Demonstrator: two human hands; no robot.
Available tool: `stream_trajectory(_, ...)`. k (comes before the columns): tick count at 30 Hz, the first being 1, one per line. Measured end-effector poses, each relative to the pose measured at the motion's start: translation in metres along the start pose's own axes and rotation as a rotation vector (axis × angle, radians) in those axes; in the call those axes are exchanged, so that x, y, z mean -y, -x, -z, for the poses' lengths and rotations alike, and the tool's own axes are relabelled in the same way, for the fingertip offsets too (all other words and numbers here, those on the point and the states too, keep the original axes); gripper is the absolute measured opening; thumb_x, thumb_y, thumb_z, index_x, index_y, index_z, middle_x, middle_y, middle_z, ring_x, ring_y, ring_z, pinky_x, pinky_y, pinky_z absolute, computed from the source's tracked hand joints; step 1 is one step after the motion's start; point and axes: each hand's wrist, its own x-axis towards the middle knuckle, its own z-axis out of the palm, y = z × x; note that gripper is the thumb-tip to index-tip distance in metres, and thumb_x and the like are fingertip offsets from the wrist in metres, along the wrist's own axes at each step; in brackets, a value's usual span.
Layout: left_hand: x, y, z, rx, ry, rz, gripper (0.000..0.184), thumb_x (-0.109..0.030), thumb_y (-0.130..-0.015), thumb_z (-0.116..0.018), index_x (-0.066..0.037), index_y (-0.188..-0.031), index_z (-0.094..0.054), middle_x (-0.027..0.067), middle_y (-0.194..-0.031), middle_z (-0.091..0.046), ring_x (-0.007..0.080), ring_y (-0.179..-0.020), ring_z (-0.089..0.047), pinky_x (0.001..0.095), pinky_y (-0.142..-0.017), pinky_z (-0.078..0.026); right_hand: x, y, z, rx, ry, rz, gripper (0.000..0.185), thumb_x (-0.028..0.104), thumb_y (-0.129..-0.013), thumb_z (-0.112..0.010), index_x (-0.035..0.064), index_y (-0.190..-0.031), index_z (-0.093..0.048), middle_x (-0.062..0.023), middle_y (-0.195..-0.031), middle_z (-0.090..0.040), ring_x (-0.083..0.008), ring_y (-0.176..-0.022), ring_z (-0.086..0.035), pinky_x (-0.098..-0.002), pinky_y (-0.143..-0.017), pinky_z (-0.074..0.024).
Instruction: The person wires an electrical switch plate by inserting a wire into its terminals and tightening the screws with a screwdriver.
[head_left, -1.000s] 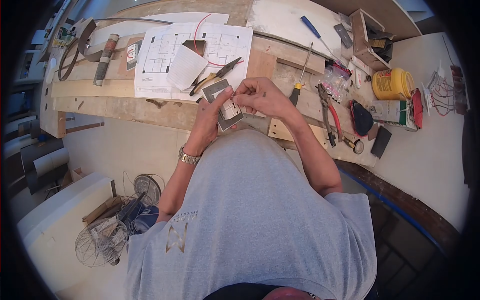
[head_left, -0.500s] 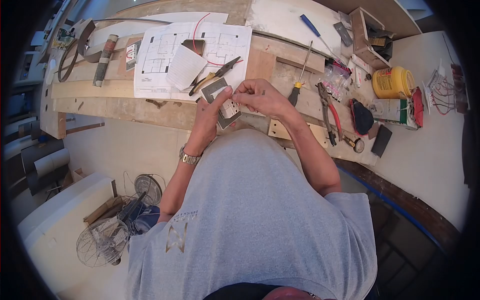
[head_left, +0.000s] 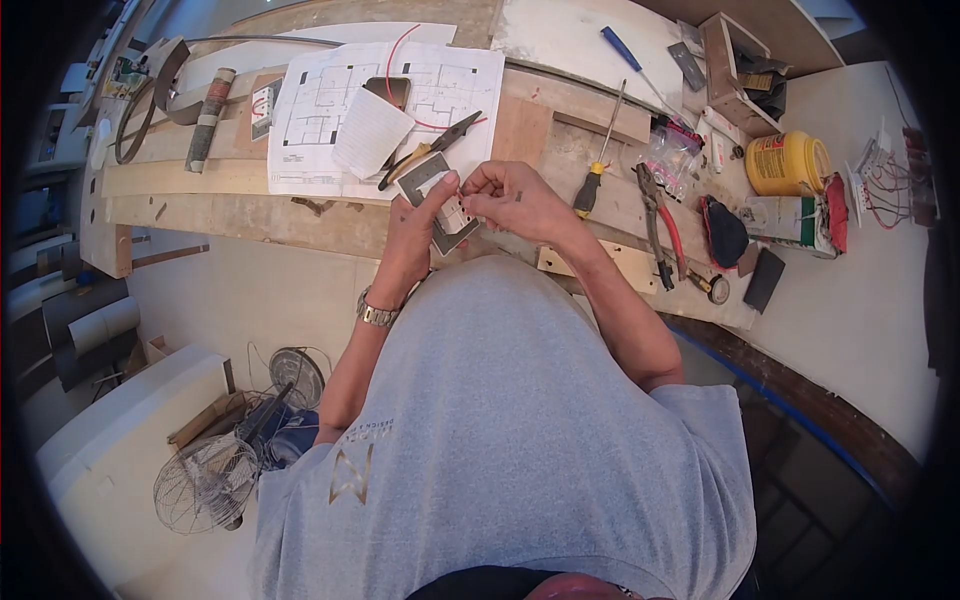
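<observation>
A grey rectangular plate [head_left: 454, 239] with a white module in its middle is gripped by my left hand [head_left: 408, 232], the thumb lying over its face. At the module's right side is my right hand [head_left: 517, 203], its thumb and forefinger pinched together; anything between them is too small to make out. Just beyond the plate, pliers with yellow-black handles [head_left: 428, 152] rest on a printed floor plan [head_left: 310, 110]. A folded white paper [head_left: 372, 133] partly covers a dark phone [head_left: 398, 90], and a red wire [head_left: 391, 62] lies across them.
Right of my hands lie a yellow-black screwdriver [head_left: 588, 190], red-handled pliers [head_left: 667, 235] and a dark cloth item [head_left: 722, 235]. Farther right stand a yellow tub [head_left: 785, 165] and a wooden box [head_left: 728, 85]. A fan [head_left: 205, 485] is at the lower left.
Both hands and the plate have shifted slightly left. The plate has tilted a little, and my right fingers have moved slightly along the module's side.
</observation>
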Motion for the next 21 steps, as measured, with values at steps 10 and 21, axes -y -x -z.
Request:
stream_trajectory(10,0.006,-0.004,0.006,0.006,-0.048,-0.036,0.031,-0.036,-0.101,-0.078,-0.007,-0.108,-0.069,0.0033,-0.090,-0.073,0.0115,-0.071,-0.070,0.0302,-0.053,-0.059,-0.010,0.005,0.003,-0.072,-0.128,-0.009,0.018,0.018,-0.103,-0.070,0.0007,-0.106,-0.067,-0.0065,-0.094,-0.072,-0.0104,-0.076,-0.062,-0.0286,-0.069,-0.0513)
stream_trajectory(21,0.014,-0.006,0.014,0.050,0.019,0.029,0.039,-0.036,-0.104,-0.072,-0.004,-0.125,-0.066,0.0133,-0.107,-0.077,0.0199,-0.087,-0.079,0.0373,-0.062,-0.069,-0.038,0.002,0.024,-0.146,-0.660,0.109,0.022,0.009,-0.106,-0.071,-0.0014,-0.125,-0.067,-0.0100,-0.107,-0.073,-0.0133,-0.083,-0.067,-0.0279,-0.077,-0.0556)
